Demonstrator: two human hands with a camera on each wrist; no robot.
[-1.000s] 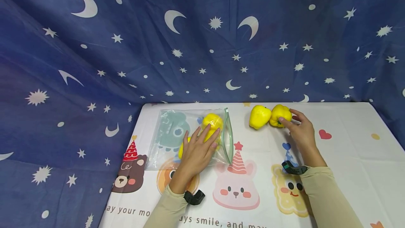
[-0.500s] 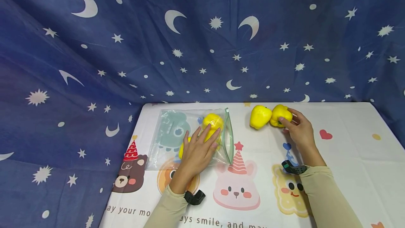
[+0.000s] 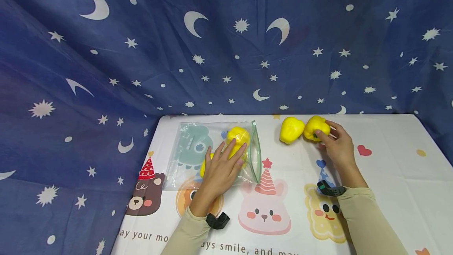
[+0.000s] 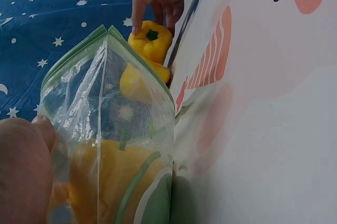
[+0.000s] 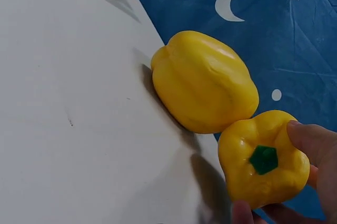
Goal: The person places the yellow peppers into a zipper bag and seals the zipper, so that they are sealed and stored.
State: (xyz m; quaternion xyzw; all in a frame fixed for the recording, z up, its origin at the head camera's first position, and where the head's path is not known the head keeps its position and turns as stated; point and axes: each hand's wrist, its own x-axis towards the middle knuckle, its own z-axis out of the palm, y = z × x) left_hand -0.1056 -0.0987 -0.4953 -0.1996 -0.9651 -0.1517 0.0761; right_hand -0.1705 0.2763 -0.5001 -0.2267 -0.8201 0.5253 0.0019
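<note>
My right hand (image 3: 340, 143) grips a yellow bell pepper (image 3: 316, 128) between thumb and fingers. Its green stem end (image 5: 264, 159) faces the right wrist camera. Just left of it, a second yellow bell pepper (image 3: 291, 130) lies on the table. With fingers spread, my left hand (image 3: 221, 172) rests on a clear zip bag (image 3: 184, 137) lying flat. Inside the bag are yellow bell peppers (image 3: 238, 135), partly covered by that hand. The bag's green-edged mouth (image 4: 45, 79) gapes toward the right, as the left wrist view shows.
A white tablecloth (image 3: 396, 192) printed with cartoon animals covers the table. A dark blue curtain (image 3: 226, 38) with moons and stars hangs along the back edge and the left side.
My right hand has tightened around the pepper and shifted it slightly right and up, tilting it a little. The left hand and the bag stay put.
</note>
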